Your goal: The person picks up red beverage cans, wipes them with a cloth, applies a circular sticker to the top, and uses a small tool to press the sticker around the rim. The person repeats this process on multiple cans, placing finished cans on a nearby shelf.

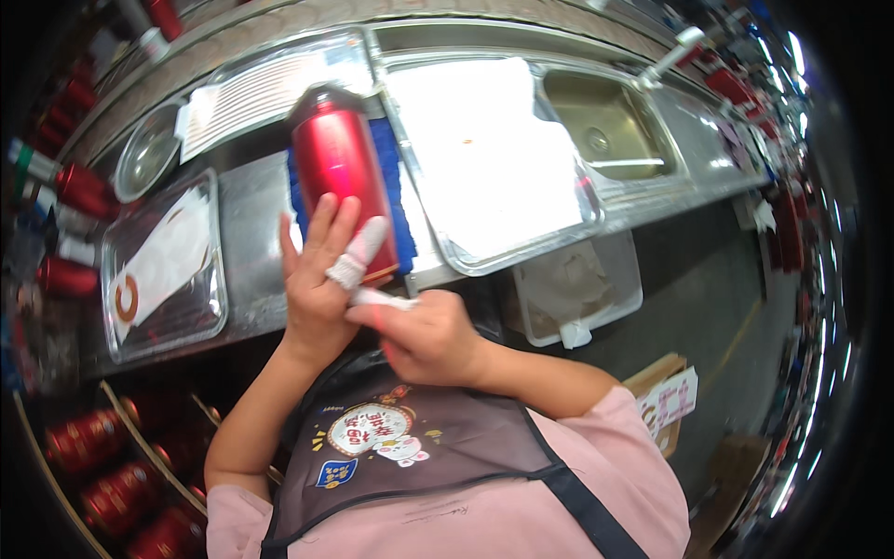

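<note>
A shiny red bottle [336, 157] with a dark top lies on a blue cloth [399, 202], its dark end away from me. Over its near end is my left hand [318, 279], fingers spread and nothing in its grasp; whether they touch the bottle, I cannot tell. One of its fingers wears a white finger cover [364, 244]. Beside it, my right hand [433, 339] grips a second white finger cover [384, 298], which seems to be at my left thumb. The thumb itself is hidden.
A metal tray [455, 262] bearing white sheets sits right of the bottle, before a sink [594, 119]. On the left are a tray [216, 279] with a label sheet, a metal bowl [143, 157] and a striped sheet [255, 101]. Red bottles [115, 489] fill compartments below; a plastic bin [614, 293] stands under the counter.
</note>
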